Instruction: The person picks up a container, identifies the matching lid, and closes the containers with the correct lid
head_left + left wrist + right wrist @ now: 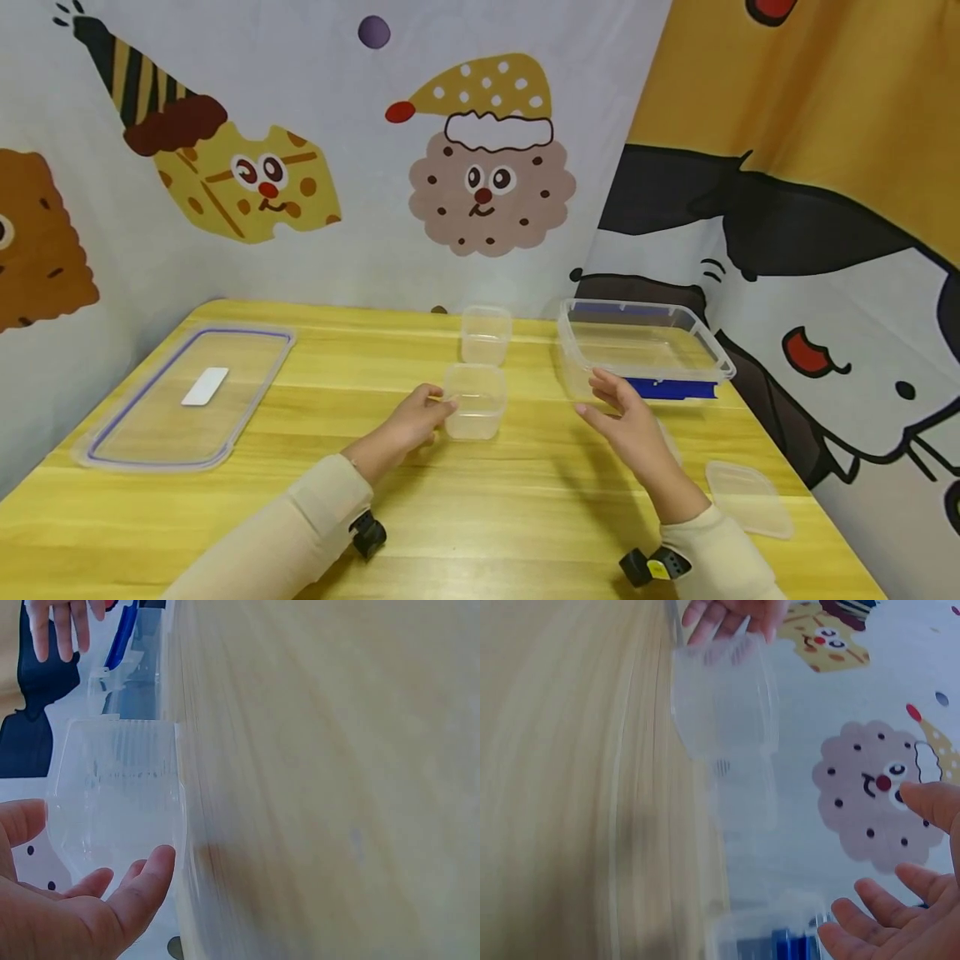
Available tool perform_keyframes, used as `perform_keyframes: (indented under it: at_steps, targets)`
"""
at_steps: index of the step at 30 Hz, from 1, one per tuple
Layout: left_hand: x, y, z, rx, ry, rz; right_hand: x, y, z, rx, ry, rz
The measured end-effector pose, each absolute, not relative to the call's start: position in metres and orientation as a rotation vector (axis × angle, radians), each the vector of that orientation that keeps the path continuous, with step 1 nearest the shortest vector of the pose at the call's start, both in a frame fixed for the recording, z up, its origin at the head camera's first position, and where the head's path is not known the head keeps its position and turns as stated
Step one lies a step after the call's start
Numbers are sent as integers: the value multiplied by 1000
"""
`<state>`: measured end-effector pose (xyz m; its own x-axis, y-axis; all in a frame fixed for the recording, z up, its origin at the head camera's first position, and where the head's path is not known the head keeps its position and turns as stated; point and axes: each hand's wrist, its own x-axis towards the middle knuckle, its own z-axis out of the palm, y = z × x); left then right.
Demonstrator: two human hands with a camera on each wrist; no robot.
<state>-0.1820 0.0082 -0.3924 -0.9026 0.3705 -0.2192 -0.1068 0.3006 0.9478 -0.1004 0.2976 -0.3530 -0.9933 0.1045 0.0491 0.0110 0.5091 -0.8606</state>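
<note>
My left hand (415,421) is at the left side of a small clear plastic container (476,414), its thumb and fingers spread, with fingertips right at the wall. The container stands on the table; the left wrist view shows this small box (124,780) beyond the spread fingers. A second small clear container (486,336) stands just behind it. My right hand (626,421) hovers in front of a large clear plastic box (645,371) with blue clips, fingers apart and holding nothing. In the right wrist view the right hand (900,915) is relaxed.
A large clear lid (161,429) with a blue seal and a white label lies at the left of the wooden table (465,533). One small clear lid (750,498) lies at the right; another (670,442) shows partly behind the right hand. A cartoon-printed curtain (360,250) hangs behind.
</note>
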Motion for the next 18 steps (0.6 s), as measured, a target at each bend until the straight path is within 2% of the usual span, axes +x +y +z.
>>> perform_keyframes:
  at_steps: [18]
  targets:
    - [-183, 8, -397, 201, 2160, 1630, -89, 345, -360, -197, -2667, 1384]
